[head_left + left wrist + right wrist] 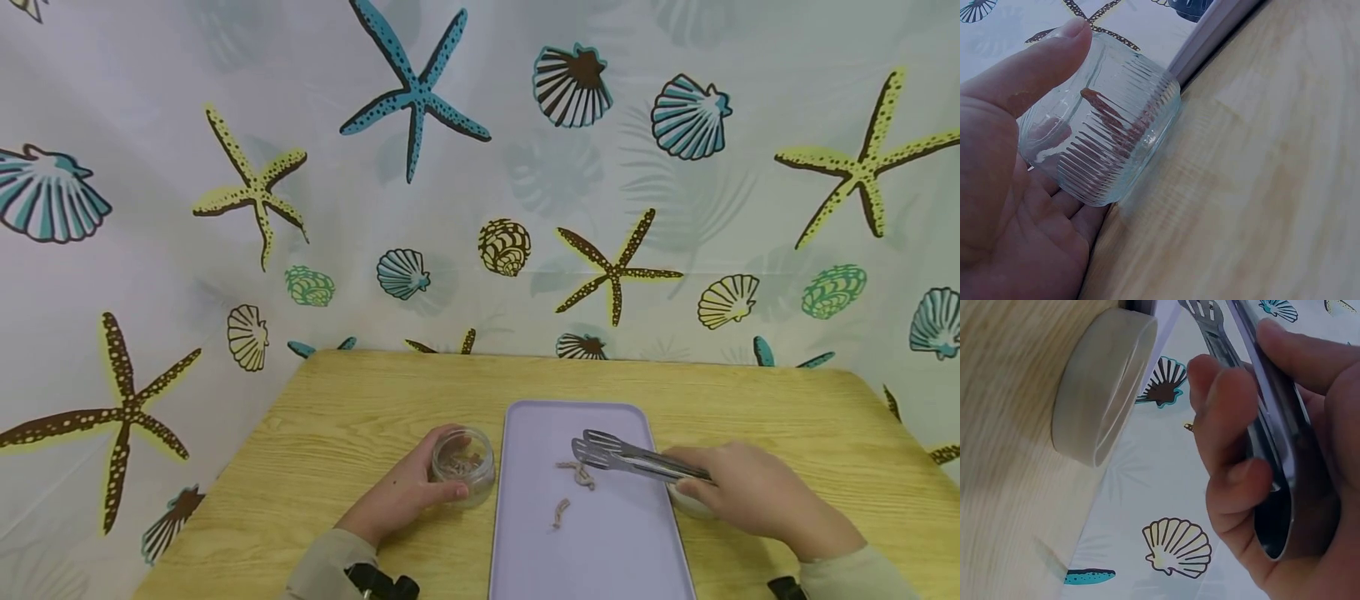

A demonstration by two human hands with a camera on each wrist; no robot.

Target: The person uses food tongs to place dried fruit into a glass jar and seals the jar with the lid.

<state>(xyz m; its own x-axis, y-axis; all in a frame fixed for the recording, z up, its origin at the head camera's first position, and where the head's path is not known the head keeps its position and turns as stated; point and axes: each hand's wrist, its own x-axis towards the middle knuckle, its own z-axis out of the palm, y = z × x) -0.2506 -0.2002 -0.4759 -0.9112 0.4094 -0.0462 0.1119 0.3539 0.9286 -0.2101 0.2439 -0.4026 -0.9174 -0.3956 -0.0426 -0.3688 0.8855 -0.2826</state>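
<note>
My left hand grips a small clear glass jar at the left edge of the lilac tray. Reddish-brown dried strips show through the jar's ribbed wall, low down. With its fingers curled round the handles, my right hand holds metal tongs. Their slotted tips reach in from the right over the tray, slightly parted. A few thin brown strips lie on the tray just below the tips, and a short strip lies nearer to me.
Beside the tray's right edge, partly under my right hand, is a pale round lid on the wood-grain table. A shell-and-starfish patterned cloth hangs behind the table and at its sides.
</note>
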